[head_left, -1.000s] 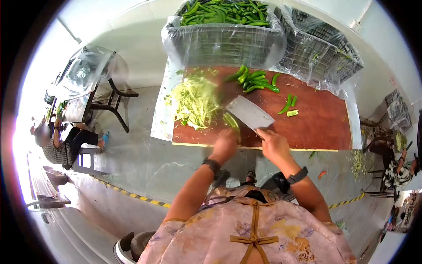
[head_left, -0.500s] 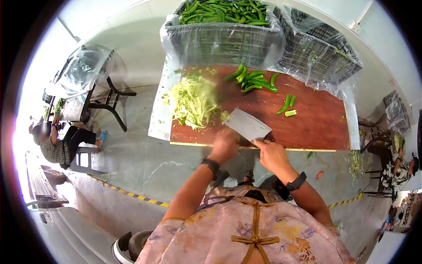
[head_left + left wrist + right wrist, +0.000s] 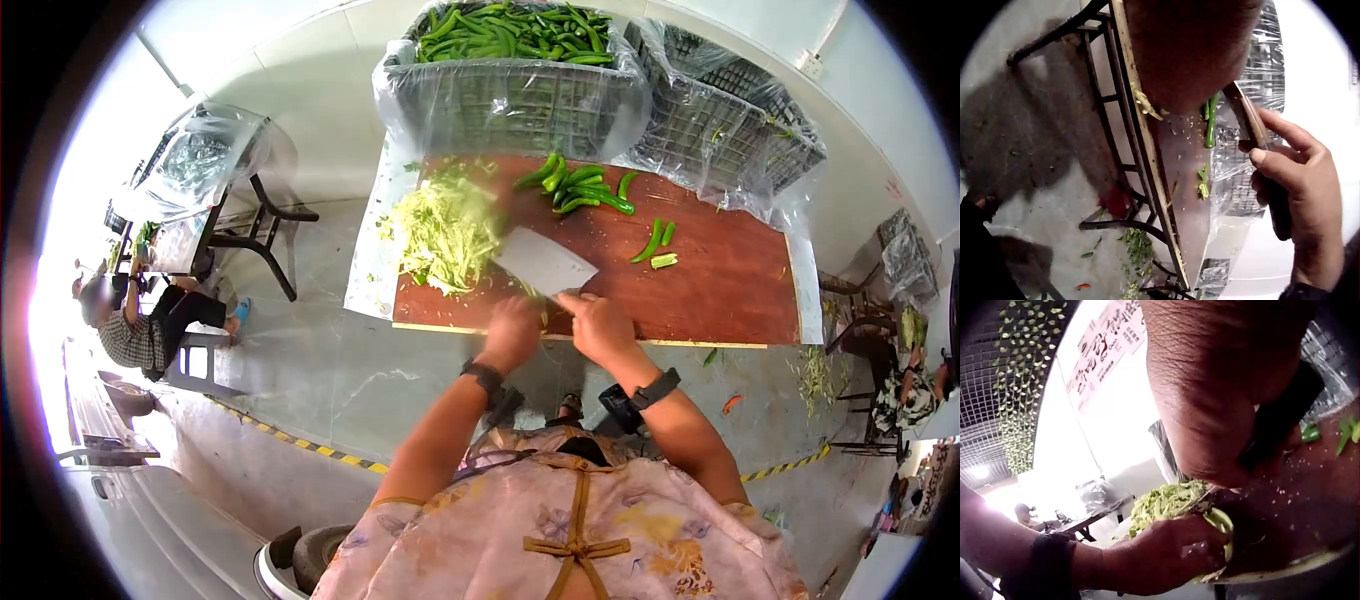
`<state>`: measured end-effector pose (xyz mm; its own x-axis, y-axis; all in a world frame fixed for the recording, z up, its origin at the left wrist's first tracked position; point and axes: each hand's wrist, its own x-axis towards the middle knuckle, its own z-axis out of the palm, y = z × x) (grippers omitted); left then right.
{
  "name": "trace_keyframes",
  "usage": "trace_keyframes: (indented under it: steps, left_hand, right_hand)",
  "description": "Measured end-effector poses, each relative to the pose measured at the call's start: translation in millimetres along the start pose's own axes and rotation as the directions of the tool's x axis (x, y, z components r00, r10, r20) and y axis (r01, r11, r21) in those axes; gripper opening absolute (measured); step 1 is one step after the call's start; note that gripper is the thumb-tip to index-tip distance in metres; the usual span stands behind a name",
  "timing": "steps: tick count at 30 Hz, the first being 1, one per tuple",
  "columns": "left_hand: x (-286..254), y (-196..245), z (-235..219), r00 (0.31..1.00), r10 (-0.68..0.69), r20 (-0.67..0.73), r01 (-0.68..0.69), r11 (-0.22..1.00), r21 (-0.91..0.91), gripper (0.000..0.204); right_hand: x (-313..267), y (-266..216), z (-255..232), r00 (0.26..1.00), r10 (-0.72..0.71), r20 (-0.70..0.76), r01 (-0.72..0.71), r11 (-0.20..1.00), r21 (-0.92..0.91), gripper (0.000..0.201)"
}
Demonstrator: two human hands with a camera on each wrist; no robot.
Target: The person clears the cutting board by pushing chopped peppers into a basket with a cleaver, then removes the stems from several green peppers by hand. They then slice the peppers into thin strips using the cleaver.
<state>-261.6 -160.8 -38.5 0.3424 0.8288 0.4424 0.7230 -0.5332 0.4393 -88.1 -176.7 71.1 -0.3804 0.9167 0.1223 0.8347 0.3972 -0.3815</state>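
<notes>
My right hand [image 3: 605, 330] grips the dark handle of a cleaver [image 3: 547, 262], its broad blade over the board close beside my left hand. In the left wrist view the right hand [image 3: 1300, 175] wraps the handle, thumb along its side. My left hand [image 3: 512, 330] holds a green pepper [image 3: 1219, 522] at the board's near edge; in the right wrist view the pepper curves out past the fingertips, partly hidden by the hand. Just beyond lies a heap of pale green shreds [image 3: 445, 235] on the brown cutting board [image 3: 720, 290].
Whole green peppers [image 3: 585, 188] and a few cut pieces [image 3: 655, 240] lie farther back on the board. Behind it stand a plastic-lined crate of peppers [image 3: 510, 100] and another lined crate [image 3: 720, 120]. A seated person [image 3: 150, 320] is at a table on the left.
The cleaver and my right hand have shifted left, bringing the blade nearer the shreds and my left hand. My left hand stays near the board's front edge.
</notes>
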Motion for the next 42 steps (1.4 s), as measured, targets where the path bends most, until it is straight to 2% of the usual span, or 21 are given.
trace_keyframes:
  steps: [1,4,6,8,9,12,14,16,18,21,23,26,28,30,31,32,34,35,37,40,42]
  left_hand:
    - [1.5,2.4,-3.3,0.999,-0.009,0.035,0.008,1.000,0.020,0.022]
    - [11.3,-8.3,-3.1,0.994,-0.010,0.107,0.005,0.999,0.042,0.021]
    - [20.3,-17.4,-3.9,0.988,0.006,0.157,-0.012,0.999,0.039,0.020]
    - [40.1,-15.6,-15.8,0.988,-0.060,0.144,0.030,0.979,0.200,0.023]
    - [52.5,-12.1,-29.2,0.968,-0.110,0.227,0.072,0.983,0.167,0.033]
    - [65.3,-19.6,-32.8,0.994,0.047,0.101,-0.067,0.976,0.208,0.036]
    - [68.0,-24.2,-31.7,0.986,0.028,0.164,-0.053,0.987,0.151,0.036]
    - [70.0,-16.6,-41.0,0.970,-0.010,0.242,-0.057,0.961,0.270,0.034]
    - [68.2,-19.3,-39.5,0.964,-0.065,0.259,0.011,0.978,0.206,0.032]
    - [57.8,-35.0,-20.1,0.926,-0.178,0.332,0.086,0.958,0.274,0.022]
    - [46.1,-26.4,-17.7,0.855,-0.503,0.125,0.503,0.864,0.036,0.020]
    - [26.9,-18.1,-1.0,0.828,-0.560,-0.020,0.559,0.829,-0.024,0.025]
    - [21.6,-8.3,-3.9,0.791,-0.610,0.039,0.611,0.791,-0.037,0.020]
    - [13.0,-3.3,-6.9,0.881,-0.474,0.006,0.474,0.880,-0.012,0.015]
    - [11.6,2.9,-14.5,0.859,-0.500,0.108,0.489,0.865,0.111,0.010]
    - [7.3,1.4,-15.5,0.858,-0.503,0.107,0.492,0.863,0.113,0.010]
    - [-2.8,-2.2,-16.8,0.936,-0.331,0.119,0.312,0.937,0.158,0.013]
    - [-6.3,-3.8,-16.7,0.936,-0.332,0.121,0.312,0.937,0.159,0.013]
    - [-8.3,-3.2,-19.8,0.998,-0.003,0.055,-0.015,0.949,0.316,0.023]
    - [-9.1,-3.8,-15.9,0.988,0.133,0.076,-0.145,0.972,0.183,0.028]
    - [-11.9,-0.9,-14.9,0.992,0.121,0.046,-0.128,0.977,0.172,0.028]
  right_hand:
    - [-1.8,9.7,2.4,0.992,-0.043,-0.120,0.052,0.996,0.077,0.040]
    - [-9.6,22.9,-10.9,0.986,0.026,-0.165,-0.021,0.999,0.031,0.040]
    - [-24.8,34.4,-7.8,0.984,0.063,-0.168,-0.065,0.998,-0.006,0.041]
    - [-41.5,32.8,-15.8,0.981,0.181,-0.076,-0.180,0.983,0.016,0.040]
    - [-49.8,34.3,-15.9,0.974,0.222,-0.037,-0.222,0.975,-0.008,0.039]
    - [-73.5,40.3,-11.6,0.977,0.193,-0.089,-0.192,0.981,0.014,0.039]
    - [-84.5,43.5,-10.4,0.972,0.207,-0.114,-0.206,0.978,0.022,0.040]
    - [-93.0,44.7,-13.2,0.972,0.213,-0.100,-0.214,0.977,0.000,0.042]
    - [-99.1,47.2,-14.2,0.970,0.216,-0.112,-0.214,0.976,0.027,0.043]
    - [-101.8,44.7,-16.6,0.967,0.228,-0.116,-0.223,0.973,0.055,0.043]
    - [-101.5,41.6,-15.3,0.965,0.239,-0.105,-0.235,0.971,0.056,0.043]
    - [-94.3,35.9,-6.2,0.973,0.158,-0.170,-0.144,0.985,0.094,0.043]
    - [-89.5,31.1,1.6,0.976,0.043,-0.216,-0.029,0.997,0.067,0.041]
    - [-87.4,23.8,4.2,0.987,0.060,-0.147,-0.051,0.997,0.064,0.041]
    - [-85.8,19.2,4.0,0.993,0.083,-0.084,-0.078,0.995,0.057,0.040]
    - [-84.4,15.4,3.9,0.993,0.081,-0.082,-0.076,0.995,0.060,0.040]
    - [-83.9,9.8,4.1,0.985,0.172,-0.003,-0.172,0.985,0.020,0.040]
    - [-84.5,8.8,4.6,0.985,0.173,-0.001,-0.173,0.985,0.022,0.040]
    - [-85.8,8.6,3.9,0.984,0.177,0.011,-0.177,0.984,0.014,0.041]
    - [-89.4,5.9,0.3,0.990,0.141,-0.017,-0.141,0.990,0.020,0.041]
    - [-91.2,4.8,-0.1,0.987,0.159,0.009,-0.159,0.987,0.001,0.041]
